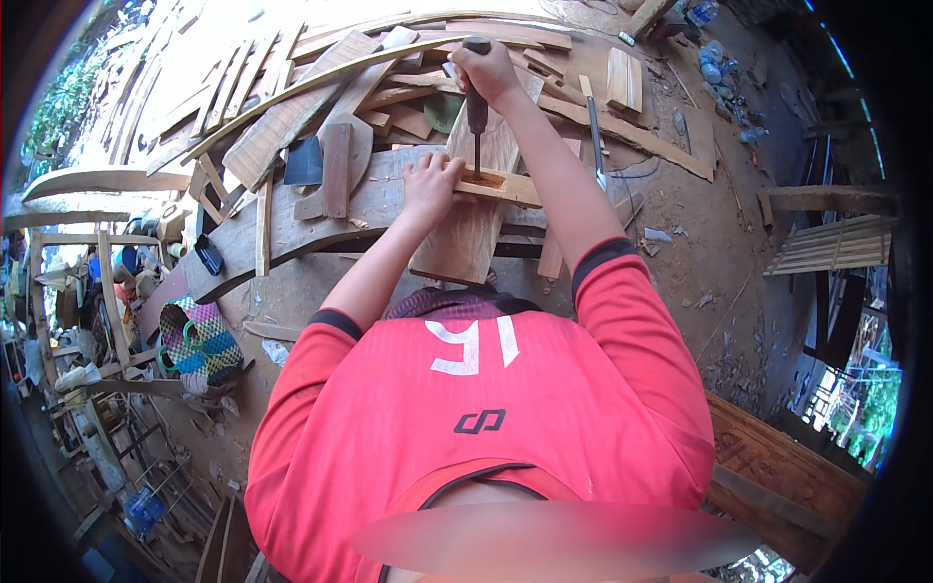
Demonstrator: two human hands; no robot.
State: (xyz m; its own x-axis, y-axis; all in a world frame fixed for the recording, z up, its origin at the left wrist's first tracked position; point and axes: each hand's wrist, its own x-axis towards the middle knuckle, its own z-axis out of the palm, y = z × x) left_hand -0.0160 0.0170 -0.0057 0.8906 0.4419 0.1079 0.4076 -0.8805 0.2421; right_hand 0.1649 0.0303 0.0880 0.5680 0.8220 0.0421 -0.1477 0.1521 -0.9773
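My right hand is wrapped round the dark handle of a chisel, which stands upright. The blade reaches down into a slot cut in a short wooden piece. At the left end of that piece, my left hand presses over it with bent fingers. Beneath lies a wider plank, which slants across a thick curved wooden slab. Small light shavings show around the slot.
A brown block and a dark flat piece sit on the slab's left part. Many loose boards pile up beyond it. A woven basket stands at left. A long thin tool lies at right.
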